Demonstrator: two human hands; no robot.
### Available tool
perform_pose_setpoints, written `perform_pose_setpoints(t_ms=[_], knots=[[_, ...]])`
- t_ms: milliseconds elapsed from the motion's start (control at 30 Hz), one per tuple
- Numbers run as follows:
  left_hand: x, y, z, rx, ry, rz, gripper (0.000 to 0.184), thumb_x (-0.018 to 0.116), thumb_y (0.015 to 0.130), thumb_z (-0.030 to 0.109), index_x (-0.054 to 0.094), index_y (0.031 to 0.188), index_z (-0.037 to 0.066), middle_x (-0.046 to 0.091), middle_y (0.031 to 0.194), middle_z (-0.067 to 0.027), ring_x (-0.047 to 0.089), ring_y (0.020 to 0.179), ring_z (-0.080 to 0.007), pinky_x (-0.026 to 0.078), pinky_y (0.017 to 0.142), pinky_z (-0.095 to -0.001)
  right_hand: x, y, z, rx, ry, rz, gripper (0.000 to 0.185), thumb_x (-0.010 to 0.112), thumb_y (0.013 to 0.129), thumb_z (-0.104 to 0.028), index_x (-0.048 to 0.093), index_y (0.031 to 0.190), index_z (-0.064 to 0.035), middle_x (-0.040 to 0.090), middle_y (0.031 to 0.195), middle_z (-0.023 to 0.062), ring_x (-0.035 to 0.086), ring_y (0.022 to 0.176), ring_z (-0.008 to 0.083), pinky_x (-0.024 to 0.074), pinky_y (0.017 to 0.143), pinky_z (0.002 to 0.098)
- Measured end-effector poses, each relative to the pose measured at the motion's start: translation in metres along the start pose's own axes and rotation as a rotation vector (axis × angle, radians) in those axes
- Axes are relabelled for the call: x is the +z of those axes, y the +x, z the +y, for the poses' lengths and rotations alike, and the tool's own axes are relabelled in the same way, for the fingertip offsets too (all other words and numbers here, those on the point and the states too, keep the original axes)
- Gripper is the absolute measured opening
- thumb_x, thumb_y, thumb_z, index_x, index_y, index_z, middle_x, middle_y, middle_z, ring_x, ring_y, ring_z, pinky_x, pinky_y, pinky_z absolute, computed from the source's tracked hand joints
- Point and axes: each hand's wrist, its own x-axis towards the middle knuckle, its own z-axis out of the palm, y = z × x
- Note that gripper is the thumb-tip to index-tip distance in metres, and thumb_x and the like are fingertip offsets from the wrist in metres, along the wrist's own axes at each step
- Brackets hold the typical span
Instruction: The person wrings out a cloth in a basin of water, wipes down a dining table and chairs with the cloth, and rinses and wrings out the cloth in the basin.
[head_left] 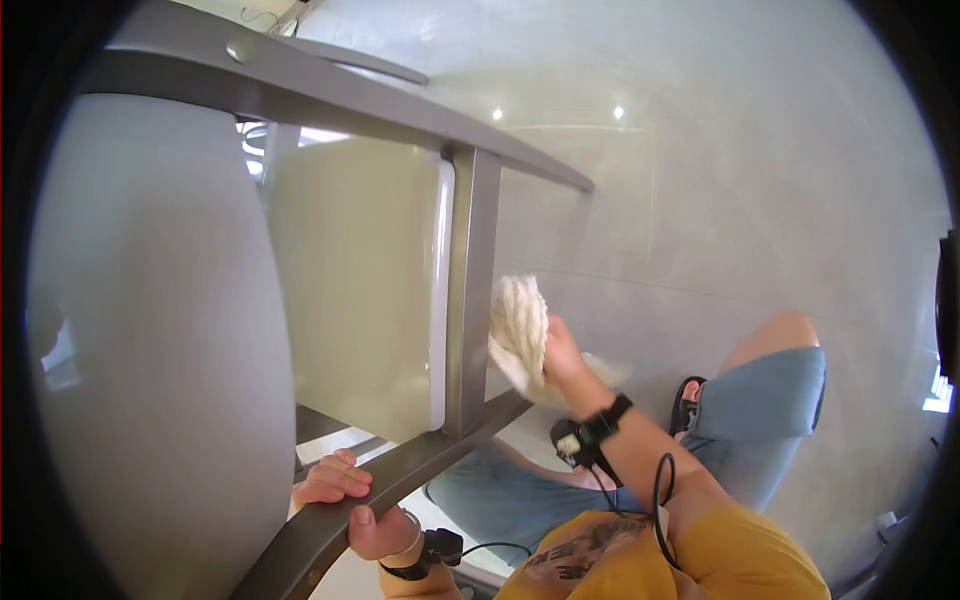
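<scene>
A chair with a grey frame (478,290) and pale, smooth panels takes up the left half of the view. My left hand (345,500) is wrapped round the near frame rail (405,462), thumb on one side and fingers on the other. In my right hand (565,355) is a bunched white cloth (518,325), beside the frame's cross bar. Whether the cloth touches the bar I cannot tell. Part of it hangs loose behind the wrist, slightly blurred. The right palm is mostly hidden by the cloth.
A glossy grey floor (720,200) stretches to the right, with light reflections. My bent knees in blue shorts (760,395) and a black sandal (686,405) are close to the chair. Black straps with cables (600,425) sit on both wrists.
</scene>
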Motion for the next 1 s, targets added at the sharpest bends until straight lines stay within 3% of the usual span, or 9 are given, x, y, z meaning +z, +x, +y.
perform_pose_setpoints(t_ms=[33,100,133,267,533,600,667,833,1000], knots=[[-0.002,0.0,0.002,-0.01,-0.013,-0.005,0.026,0.053,0.064,0.019,0.037,0.083,0.008,0.039,0.065,-0.0044,0.037,0.065,-0.0145,0.032,0.073,-0.0324,0.028,-0.024,-0.028,-0.117,0.149,-0.039,0.032,0.053,0.089,-0.021,0.056,0.111,0.0025,0.063,0.1,0.0052,0.059,0.09,0.0166,0.0482,0.08,0.0306],[-0.003,0.001,0.005,0.004,-0.025,0.011,0.026,0.053,0.064,0.019,0.038,0.083,0.008,0.04,0.065,-0.004,0.037,0.064,-0.014,0.031,0.072,-0.0311,0.041,-0.034,-0.001,-0.889,-0.716,0.127,0.039,0.064,0.083,-0.024,0.055,0.114,-0.0011,0.062,0.101,0.0119,0.06,0.095,0.0261,0.0458,0.087,0.0355],[-0.005,0.001,0.004,0.014,-0.054,0.02,0.026,0.053,0.064,0.019,0.038,0.083,0.009,0.04,0.064,-0.0037,0.037,0.064,-0.0138,0.031,0.071,-0.0306,0.06,-0.065,-0.042,-0.464,-1.125,-0.104,0.045,0.069,0.077,-0.025,0.055,0.115,-0.0037,0.06,0.103,0.0154,0.056,0.104,0.0317,0.0418,0.094,0.0403],[-0.009,0.005,0.016,0.071,-0.09,0.038,0.028,0.055,0.064,0.02,0.038,0.083,0.009,0.04,0.061,-0.0028,0.038,0.062,-0.0121,0.03,0.067,-0.0292,0.081,-0.013,-0.059,-1.148,-0.981,0.133,0.066,0.076,0.061,-0.026,0.052,0.12,-0.0081,0.053,0.119,0.0151,0.046,0.116,0.0388,0.0323,0.1,0.0545],[0.007,0.014,0.055,0.065,-0.016,0.092,0.033,0.057,0.064,0.028,0.039,0.084,0.009,0.041,0.06,-0.0018,0.039,0.058,-0.0114,0.031,0.069,-0.03,0.037,0.12,-0.16,-1.184,-0.949,0.011,0.058,0.071,0.067,-0.031,0.055,0.119,-0.0108,0.054,0.123,0.0124,0.043,0.12,0.0368,0.0248,0.106,0.0493],[0.006,0.013,0.058,0.071,-0.009,0.101,0.033,0.057,0.064,0.028,0.039,0.083,0.009,0.041,0.06,-0.0012,0.038,0.058,-0.0104,0.031,0.068,-0.0297,0.003,0.133,-0.162,-1.436,-2.005,0.563,0.055,0.067,0.071,-0.032,0.054,0.119,-0.0077,0.053,0.123,0.0149,0.044,0.119,0.0369,0.0329,0.102,0.0453],[-0.003,0.009,0.058,0.061,0.004,0.097,0.032,0.057,0.065,0.028,0.039,0.083,0.009,0.04,0.06,-0.0009,0.038,0.058,-0.01,0.031,0.068,-0.0293,-0.023,0.121,-0.165,-1.274,-1.418,0.325,0.05,0.063,0.076,-0.031,0.054,0.117,-0.0037,0.054,0.121,0.0182,0.047,0.116,0.0367,0.0376,0.098,0.045],[-0.024,0.005,0.051,0.134,-0.16,-0.133,0.04,0.061,0.073,0.019,0.047,0.107,0.002,0.053,0.088,-0.0099,0.052,0.088,-0.0227,0.038,0.091,-0.0428,-0.136,0.171,-0.114,-0.639,-1.9,0.415,0.047,0.064,0.076,-0.028,0.055,0.118,-0.009,0.056,0.121,0.0119,0.053,0.111,0.0304,0.0411,0.095,0.0429],[-0.013,0.008,0.054,0.115,-0.027,0.117,0.034,0.058,0.068,0.029,0.039,0.088,0.009,0.042,0.063,-0.0008,0.039,0.059,-0.0104,0.03,0.067,-0.0301,-0.139,0.173,-0.154,0.089,-2.05,0.258,0.044,0.066,0.074,-0.028,0.059,0.115,-0.0146,0.061,0.114,0.0055,0.058,0.104,0.0249,0.047,0.087,0.0361]])
